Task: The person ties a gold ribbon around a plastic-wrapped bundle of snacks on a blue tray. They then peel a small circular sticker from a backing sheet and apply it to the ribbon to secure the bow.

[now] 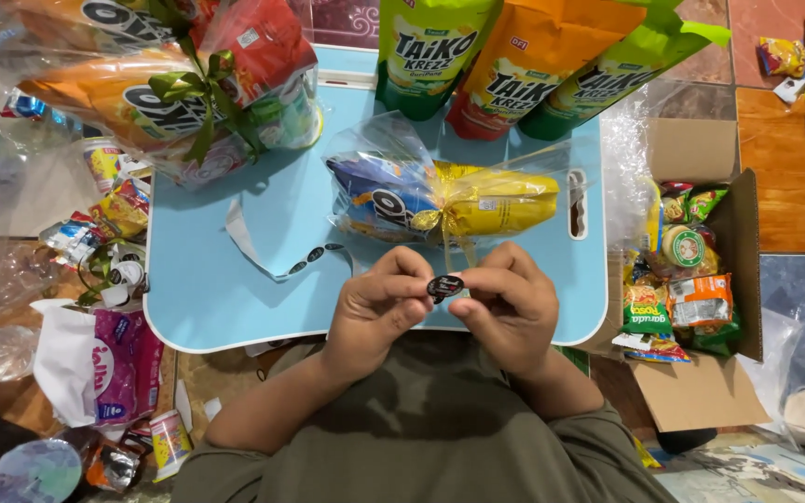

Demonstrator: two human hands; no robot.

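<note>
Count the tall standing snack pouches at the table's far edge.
3, side by side: green pouch, orange pouch, second green pouch on the right. Tops cropped; more may sit out of frame.

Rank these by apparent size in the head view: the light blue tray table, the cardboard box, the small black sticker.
1. light blue tray table
2. cardboard box
3. small black sticker, pinched between both hands, nearer the camera yet plainly smallest.

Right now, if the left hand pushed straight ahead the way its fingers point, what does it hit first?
Probably the right hand: the left hand points across at it, both pinching a small dark oval sticker between them. Depth unclear.
</note>
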